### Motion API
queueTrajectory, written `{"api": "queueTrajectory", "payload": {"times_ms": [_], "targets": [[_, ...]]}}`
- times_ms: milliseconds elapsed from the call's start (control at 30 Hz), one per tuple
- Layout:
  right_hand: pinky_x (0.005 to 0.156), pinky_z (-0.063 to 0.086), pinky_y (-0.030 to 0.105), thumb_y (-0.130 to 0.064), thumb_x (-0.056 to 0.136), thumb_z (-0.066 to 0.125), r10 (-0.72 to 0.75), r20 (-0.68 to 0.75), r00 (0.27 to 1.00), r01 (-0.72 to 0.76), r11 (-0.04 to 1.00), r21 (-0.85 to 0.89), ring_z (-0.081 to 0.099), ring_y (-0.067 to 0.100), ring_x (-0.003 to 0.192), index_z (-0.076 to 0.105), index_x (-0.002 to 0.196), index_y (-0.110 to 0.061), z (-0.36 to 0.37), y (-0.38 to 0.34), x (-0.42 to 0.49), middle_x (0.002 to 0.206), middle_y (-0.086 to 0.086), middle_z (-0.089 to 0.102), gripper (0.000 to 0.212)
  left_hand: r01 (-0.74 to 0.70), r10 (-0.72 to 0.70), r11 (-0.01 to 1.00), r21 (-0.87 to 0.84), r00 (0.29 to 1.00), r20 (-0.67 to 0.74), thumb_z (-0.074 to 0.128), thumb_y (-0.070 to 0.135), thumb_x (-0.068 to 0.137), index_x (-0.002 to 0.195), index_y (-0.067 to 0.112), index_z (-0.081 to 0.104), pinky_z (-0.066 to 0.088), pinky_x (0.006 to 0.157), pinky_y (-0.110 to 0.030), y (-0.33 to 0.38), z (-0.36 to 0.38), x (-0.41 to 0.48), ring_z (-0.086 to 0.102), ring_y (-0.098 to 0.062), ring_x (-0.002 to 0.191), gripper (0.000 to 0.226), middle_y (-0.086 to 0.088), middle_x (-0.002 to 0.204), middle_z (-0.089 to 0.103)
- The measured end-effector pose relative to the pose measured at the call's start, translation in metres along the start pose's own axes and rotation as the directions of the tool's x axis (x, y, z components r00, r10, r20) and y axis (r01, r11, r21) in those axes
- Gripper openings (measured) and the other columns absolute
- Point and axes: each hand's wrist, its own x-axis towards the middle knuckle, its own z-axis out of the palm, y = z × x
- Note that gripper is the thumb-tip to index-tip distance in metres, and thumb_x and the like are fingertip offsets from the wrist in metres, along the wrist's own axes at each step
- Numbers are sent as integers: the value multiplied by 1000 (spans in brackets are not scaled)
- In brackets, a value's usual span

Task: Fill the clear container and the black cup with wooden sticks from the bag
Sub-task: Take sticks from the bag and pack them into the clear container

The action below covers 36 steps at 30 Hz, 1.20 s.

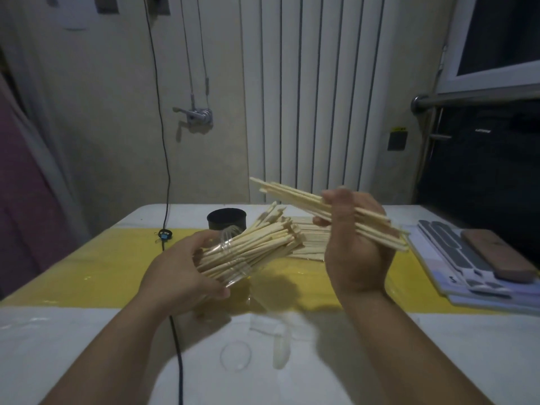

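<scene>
where the white tabletop (pixel 87 331) lay nearest, a clear round lid (pixel 236 356) rested flat beside a crumpled piece of clear plastic (pixel 281 346), and a black cable (pixel 178 346) ran past on their left. just beyond, over the yellow strip (pixel 111 258), the left hand (pixel 181 273) gripped the clear container (pixel 230 258), fingers curled round its wall. the container was tilted with its mouth toward the far right, and a packed load of wooden sticks (pixel 271 238) jutted out of it. to the right and higher, the right hand (pixel 356 247) was clenched round a loose bundle of sticks (pixel 298 197) that pointed to the far left, apart from the container. behind both hands more sticks lay in a pile (pixel 309 244) on the table; whether a bag held them could not be told. the black cup (pixel 227 219) stood upright farther back, left of the pile, its inside too dark to read. at the right edge sat a stack of flat sheets (pixel 455 258) with a brown case (pixel 496 255) on top.
</scene>
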Motion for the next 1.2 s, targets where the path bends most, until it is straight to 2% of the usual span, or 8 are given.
{"api": "queueTrajectory", "payload": {"times_ms": [67, 200, 633, 833, 933, 1067, 1133, 1200], "targets": [[44, 46, 18, -37, 96, 53, 263, -82, 961, -252, 961, 117, 59, 9, 44, 67, 70, -13, 3, -5, -1, 59, 1, 64, 38, 1, -1, 999, 34, 1000, -13, 86, 37, 29, 110, 62, 52, 53, 78, -31, 0, 0, 0, 63, 3, 89, 91, 30, 104, 62], [38, 40, 18, -34, 100, 52, 448, -138, 883, -432, 893, 127, 51, 10, 38, 63, 57, -17, 3, -4, 0, 45, -3, 54, 48, 7, -6, 999, 51, 1000, -25, 83, 39, 27, 117, 57, 53, 54, 79, -32, 1, 0, -1, 63, 3, 88, 96, 29, 104, 62], [62, 41, 32, -42, 95, 60, 620, 4, 785, -620, 785, -8, 49, 6, 50, 71, 57, -21, -1, 14, 8, 53, -8, 58, 45, -14, 16, 996, 93, 1000, -17, 81, 43, 25, 124, 51, 56, 54, 80, -33, 0, 1, 0, 63, 2, 89, 103, 30, 104, 62], [47, 39, 26, -37, 95, 62, 623, 9, 782, -623, 782, -13, 47, 12, 45, 72, 66, -16, -5, 18, 11, 53, -1, 59, 37, -33, 34, 993, 115, 999, -7, 81, 44, 25, 122, 56, 53, 52, 78, -31, 1, 1, 1, 59, 6, 89, 101, 33, 103, 59], [49, 38, 28, -36, 94, 64, 624, 64, 779, -624, 781, -28, 47, 10, 44, 71, 62, -17, -4, 21, 9, 53, -3, 59, 38, -46, 47, 992, 118, 999, -4, 81, 45, 26, 124, 54, 54, 53, 79, -32, 0, 2, 1, 60, 3, 91, 102, 31, 105, 60], [72, 48, 26, -31, 84, 76, 631, 429, 646, -614, 764, -198, 67, 8, 75, 75, 75, -23, 1, 22, 3, 83, -4, 74, 11, -49, 49, 991, 125, 999, 2, 81, 46, 27, 126, 52, 53, 54, 79, -33, -2, 2, 2, 60, 2, 92, 103, 28, 108, 61], [84, 50, 28, -45, 72, 80, 629, 516, 582, -622, 752, -217, 66, 16, 100, 71, 102, -29, 3, 21, -2, 116, 2, 66, 35, -46, 47, 991, 125, 999, -6, 81, 45, 28, 126, 52, 53, 53, 78, -32, -2, 1, 2, 60, 3, 91, 102, 29, 107, 61], [93, 46, 31, -62, 70, 70, 641, 434, 633, -642, 748, -168, 56, 15, 115, 59, 118, -33, 1, 21, 1, 129, -5, 55, 57, -35, 37, 993, 116, 999, -15, 83, 43, 28, 125, 54, 53, 53, 79, -32, -2, 1, 2, 59, 5, 91, 102, 32, 106, 59]]}}
